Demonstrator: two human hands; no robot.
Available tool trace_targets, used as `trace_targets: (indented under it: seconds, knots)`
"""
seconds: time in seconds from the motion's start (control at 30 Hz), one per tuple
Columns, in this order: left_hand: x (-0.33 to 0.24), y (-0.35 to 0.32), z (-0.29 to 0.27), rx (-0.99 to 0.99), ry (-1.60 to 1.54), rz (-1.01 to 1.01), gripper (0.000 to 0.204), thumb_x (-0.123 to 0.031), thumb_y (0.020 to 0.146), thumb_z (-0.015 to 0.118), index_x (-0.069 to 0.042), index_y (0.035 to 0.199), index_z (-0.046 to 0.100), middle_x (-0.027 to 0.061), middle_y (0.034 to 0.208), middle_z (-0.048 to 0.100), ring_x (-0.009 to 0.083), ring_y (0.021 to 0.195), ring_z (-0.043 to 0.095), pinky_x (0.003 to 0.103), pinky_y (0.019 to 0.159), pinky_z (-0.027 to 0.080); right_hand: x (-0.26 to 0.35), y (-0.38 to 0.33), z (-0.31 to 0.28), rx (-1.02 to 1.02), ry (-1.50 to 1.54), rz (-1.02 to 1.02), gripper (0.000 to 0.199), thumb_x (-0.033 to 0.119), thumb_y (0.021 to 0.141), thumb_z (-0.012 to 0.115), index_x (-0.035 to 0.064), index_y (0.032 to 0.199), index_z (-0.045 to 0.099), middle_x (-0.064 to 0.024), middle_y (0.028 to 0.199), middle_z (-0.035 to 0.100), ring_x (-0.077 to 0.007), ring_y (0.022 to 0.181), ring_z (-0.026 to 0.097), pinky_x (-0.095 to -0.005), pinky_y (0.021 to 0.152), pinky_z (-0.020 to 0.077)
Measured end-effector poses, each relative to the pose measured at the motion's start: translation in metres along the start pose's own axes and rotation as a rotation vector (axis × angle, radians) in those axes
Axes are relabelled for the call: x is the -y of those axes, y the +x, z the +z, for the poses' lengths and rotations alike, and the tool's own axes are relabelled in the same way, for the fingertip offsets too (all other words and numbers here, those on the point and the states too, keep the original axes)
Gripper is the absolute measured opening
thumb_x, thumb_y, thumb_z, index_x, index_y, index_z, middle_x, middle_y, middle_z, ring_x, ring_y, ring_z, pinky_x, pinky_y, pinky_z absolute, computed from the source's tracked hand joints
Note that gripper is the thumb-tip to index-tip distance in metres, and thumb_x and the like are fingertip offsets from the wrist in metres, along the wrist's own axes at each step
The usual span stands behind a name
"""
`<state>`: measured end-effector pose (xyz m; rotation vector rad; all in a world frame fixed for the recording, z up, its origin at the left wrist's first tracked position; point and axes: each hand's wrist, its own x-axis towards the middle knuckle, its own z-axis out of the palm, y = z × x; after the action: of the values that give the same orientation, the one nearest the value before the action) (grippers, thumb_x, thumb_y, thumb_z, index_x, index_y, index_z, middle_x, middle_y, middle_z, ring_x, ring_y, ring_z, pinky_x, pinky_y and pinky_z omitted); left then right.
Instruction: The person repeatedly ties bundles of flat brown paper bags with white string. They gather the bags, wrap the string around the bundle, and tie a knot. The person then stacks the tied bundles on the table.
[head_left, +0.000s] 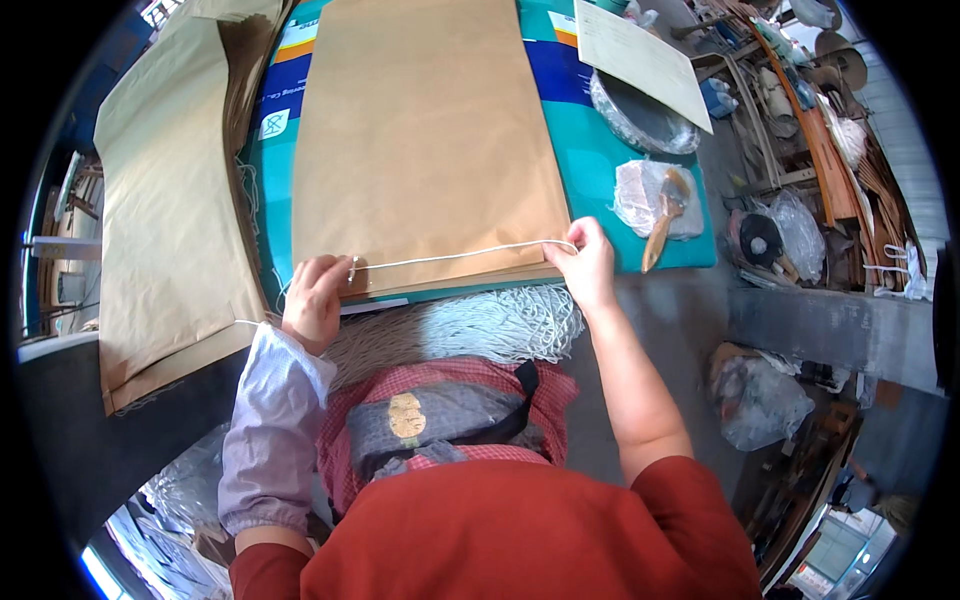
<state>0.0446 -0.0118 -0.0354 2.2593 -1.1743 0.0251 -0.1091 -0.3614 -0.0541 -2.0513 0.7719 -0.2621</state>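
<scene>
A large brown paper sheet or sack (pixel 425 130) lies flat on a teal covered table, with more paper layers under its near edge. A white cord (pixel 455 255) runs nearly straight across it, just above that edge. My right hand (pixel 588 262) pinches the cord's right end between thumb and fingertips at the paper's right corner. At the left corner, my left hand (pixel 315 300) is closed on the cord's other end, its fingers resting on the paper edge. Whether the left hand grips paper too is hidden.
A stack of brown paper sacks (pixel 170 200) lies to the left. On the right are a brush (pixel 662 225) on a white plastic-wrapped block, a plastic-covered basin (pixel 640 115) and a pale board (pixel 640 60). A bundle of white cords (pixel 460 325) hangs along the near table edge.
</scene>
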Motion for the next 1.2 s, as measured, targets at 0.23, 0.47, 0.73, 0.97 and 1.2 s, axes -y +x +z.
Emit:
trace_targets:
  seconds: [0.23, 0.47, 0.73, 0.97, 1.2]
  knots:
    - [-0.004, 0.019, -0.032, 0.313, -0.123, -0.037, 0.036, -0.003, 0.07, 0.067, 0.001, 0.106, 0.065, 0.0121, 0.106, 0.058, 0.0313, 0.101, 0.053, 0.036, 0.089, 0.044, 0.022, -0.003, 0.003, 0.077, -0.237, -0.807, 0.02, 0.001, 0.066, 0.073, 0.0029, 0.084, 0.067, -0.0068, 0.081, 0.065, -0.0247, 0.08, 0.062, -0.0338, 0.069, 0.0516]
    - [0.016, 0.026, -0.015, 0.151, -0.144, -0.448, 0.011, -0.009, 0.075, 0.069, -0.003, 0.084, 0.067, 0.0117, 0.08, 0.061, 0.0282, 0.076, 0.061, 0.035, 0.068, 0.048, 0.031, 0.012, 0.022, 0.096, -0.06, -0.226, 0.014, 0.013, 0.076, 0.073, 0.0029, 0.071, 0.064, -0.0058, 0.07, 0.059, -0.018, 0.065, 0.059, -0.0293, 0.057, 0.0451]
    - [-0.012, 0.014, 0.016, -0.102, 0.346, -0.374, 0.034, -0.011, 0.079, 0.063, -0.004, 0.11, 0.054, 0.0156, 0.101, 0.057, 0.0358, 0.095, 0.056, 0.044, 0.08, 0.045, 0.044, -0.004, 0.049, -0.288, -0.644, -0.499, 0.025, 0.015, 0.08, 0.066, 0.0076, 0.103, 0.059, -0.0094, 0.104, 0.059, -0.0277, 0.092, 0.058, -0.0419, 0.076, 0.0472]
    - [-0.06, 0.026, 0.02, 0.431, 0.368, -0.346, 0.098, -0.054, 0.076, 0.063, 0.01, 0.139, 0.023, 0.0278, 0.147, 0.021, 0.0383, 0.139, 0.015, 0.043, 0.115, 0.011, 0.058, -0.041, 0.086, 0.175, -0.795, -0.525, 0.088, 0.059, 0.085, 0.05, -0.0027, 0.143, 0.024, -0.0215, 0.149, 0.023, -0.0335, 0.14, 0.019, -0.0445, 0.115, 0.0095]
    - [-0.01, -0.004, 0.009, 0.24, 0.443, -0.458, 0.103, -0.067, 0.08, 0.05, 0.013, 0.138, 0.021, 0.0321, 0.145, 0.02, 0.0427, 0.138, 0.015, 0.045, 0.113, 0.016, 0.01, -0.012, 0.027, -0.255, -0.659, -0.28, 0.051, 0.028, 0.084, 0.063, -0.008, 0.119, 0.051, -0.0278, 0.13, 0.045, -0.0385, 0.123, 0.042, -0.0466, 0.102, 0.0338]
